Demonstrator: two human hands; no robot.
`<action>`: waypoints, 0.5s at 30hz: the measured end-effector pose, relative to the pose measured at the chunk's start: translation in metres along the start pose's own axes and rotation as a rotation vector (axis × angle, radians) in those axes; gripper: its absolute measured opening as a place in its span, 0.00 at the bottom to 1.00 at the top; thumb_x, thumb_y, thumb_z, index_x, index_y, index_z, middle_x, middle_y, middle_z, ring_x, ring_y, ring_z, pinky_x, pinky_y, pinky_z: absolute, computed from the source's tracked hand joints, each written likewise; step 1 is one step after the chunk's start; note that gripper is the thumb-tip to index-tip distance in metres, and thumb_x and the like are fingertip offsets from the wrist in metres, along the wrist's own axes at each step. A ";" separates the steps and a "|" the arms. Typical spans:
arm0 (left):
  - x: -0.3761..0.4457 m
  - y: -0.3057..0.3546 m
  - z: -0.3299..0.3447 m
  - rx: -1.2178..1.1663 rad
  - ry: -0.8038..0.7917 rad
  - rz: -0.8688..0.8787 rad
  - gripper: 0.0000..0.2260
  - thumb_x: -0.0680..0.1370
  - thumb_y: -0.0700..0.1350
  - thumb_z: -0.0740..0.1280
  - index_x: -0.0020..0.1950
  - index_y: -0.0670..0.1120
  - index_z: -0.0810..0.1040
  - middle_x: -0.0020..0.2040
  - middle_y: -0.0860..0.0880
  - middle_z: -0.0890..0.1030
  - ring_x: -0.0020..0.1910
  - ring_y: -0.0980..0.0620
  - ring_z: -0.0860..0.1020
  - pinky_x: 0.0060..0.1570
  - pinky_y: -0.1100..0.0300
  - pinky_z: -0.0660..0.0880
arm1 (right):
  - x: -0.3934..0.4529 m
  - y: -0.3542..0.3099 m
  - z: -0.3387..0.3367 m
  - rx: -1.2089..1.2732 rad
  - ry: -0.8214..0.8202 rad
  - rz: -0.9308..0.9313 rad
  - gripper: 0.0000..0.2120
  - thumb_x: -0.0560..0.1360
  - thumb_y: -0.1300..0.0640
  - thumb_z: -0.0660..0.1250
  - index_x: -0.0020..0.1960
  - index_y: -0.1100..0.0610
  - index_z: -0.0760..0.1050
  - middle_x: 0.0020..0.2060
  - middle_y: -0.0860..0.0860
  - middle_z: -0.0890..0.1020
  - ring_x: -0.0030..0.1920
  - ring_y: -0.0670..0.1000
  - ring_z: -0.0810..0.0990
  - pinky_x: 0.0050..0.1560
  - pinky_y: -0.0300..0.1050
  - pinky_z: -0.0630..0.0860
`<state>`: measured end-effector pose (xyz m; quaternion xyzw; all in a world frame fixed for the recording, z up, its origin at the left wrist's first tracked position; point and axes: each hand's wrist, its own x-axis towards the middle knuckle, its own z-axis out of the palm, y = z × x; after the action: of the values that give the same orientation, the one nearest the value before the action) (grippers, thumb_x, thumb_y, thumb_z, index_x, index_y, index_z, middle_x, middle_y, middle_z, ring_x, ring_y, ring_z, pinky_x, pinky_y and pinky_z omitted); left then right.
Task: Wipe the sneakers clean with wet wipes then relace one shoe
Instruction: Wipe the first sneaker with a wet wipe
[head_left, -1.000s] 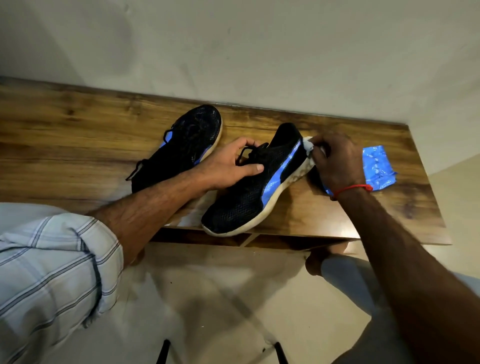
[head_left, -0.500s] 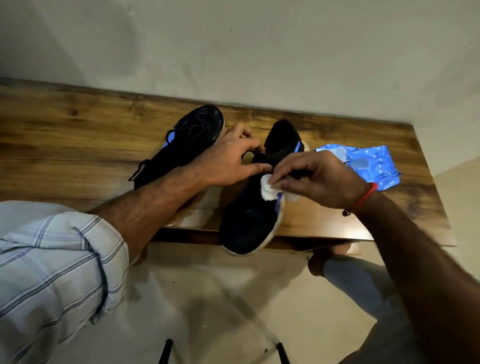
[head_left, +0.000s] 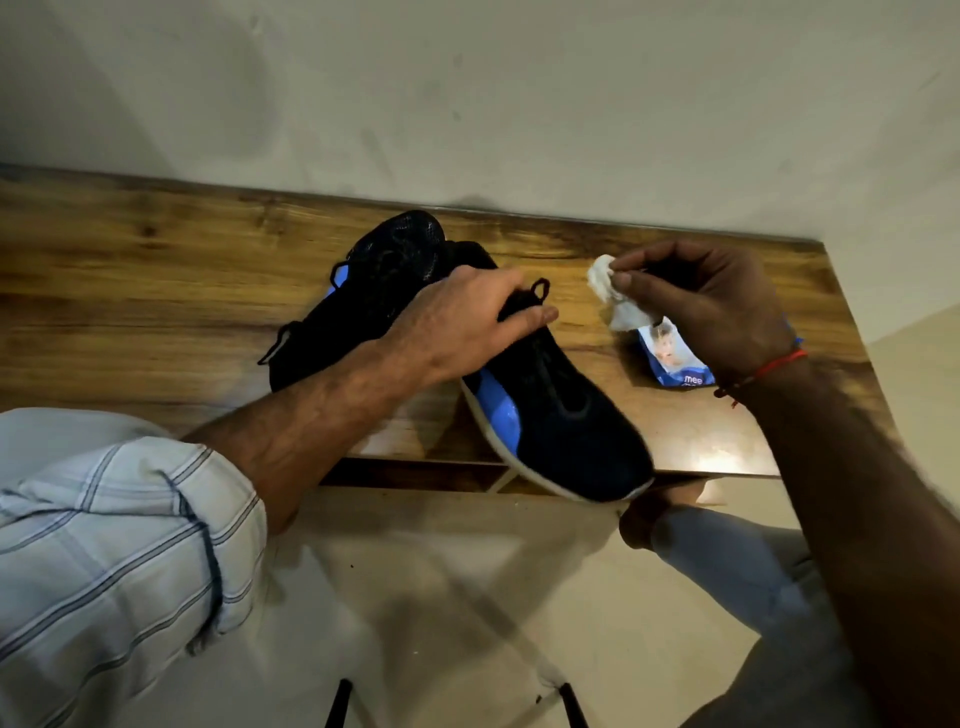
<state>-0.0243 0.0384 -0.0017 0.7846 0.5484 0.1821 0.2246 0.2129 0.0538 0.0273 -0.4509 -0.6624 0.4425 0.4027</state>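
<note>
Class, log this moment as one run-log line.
left hand: grips near sneaker at laces | right hand: pinches wipe, off shoe | far sneaker: on table | wipes pack: under right hand

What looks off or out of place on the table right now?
The near sneaker lies askew, its toe hanging past the table's front edge while the left hand grips it at the laces. The right hand pinches the wipe clear of the shoe, above the wipes pack. No spill or damage shows.
</note>
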 end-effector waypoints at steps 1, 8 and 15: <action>0.002 0.002 -0.005 -0.092 0.014 -0.059 0.15 0.81 0.61 0.65 0.44 0.51 0.75 0.38 0.54 0.76 0.37 0.58 0.74 0.35 0.61 0.68 | 0.002 0.000 -0.002 0.004 0.039 0.014 0.08 0.74 0.68 0.71 0.54 0.65 0.80 0.41 0.44 0.86 0.45 0.44 0.85 0.45 0.36 0.79; 0.003 0.013 -0.012 -0.316 -0.225 -0.289 0.12 0.80 0.46 0.70 0.63 0.48 0.81 0.59 0.51 0.82 0.58 0.54 0.80 0.61 0.56 0.77 | 0.003 -0.003 -0.011 -0.069 0.223 0.058 0.04 0.74 0.64 0.72 0.49 0.60 0.82 0.42 0.46 0.87 0.43 0.49 0.86 0.42 0.39 0.79; 0.003 0.017 -0.007 -0.542 -0.048 -0.474 0.10 0.78 0.40 0.72 0.59 0.48 0.83 0.54 0.52 0.84 0.53 0.56 0.82 0.58 0.58 0.79 | -0.012 -0.001 0.025 -0.495 0.160 -0.155 0.03 0.73 0.61 0.72 0.47 0.57 0.84 0.42 0.48 0.84 0.43 0.47 0.82 0.48 0.41 0.78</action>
<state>-0.0138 0.0376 0.0133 0.5515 0.6414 0.2452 0.4735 0.1926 0.0371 0.0196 -0.5171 -0.7489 0.1981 0.3639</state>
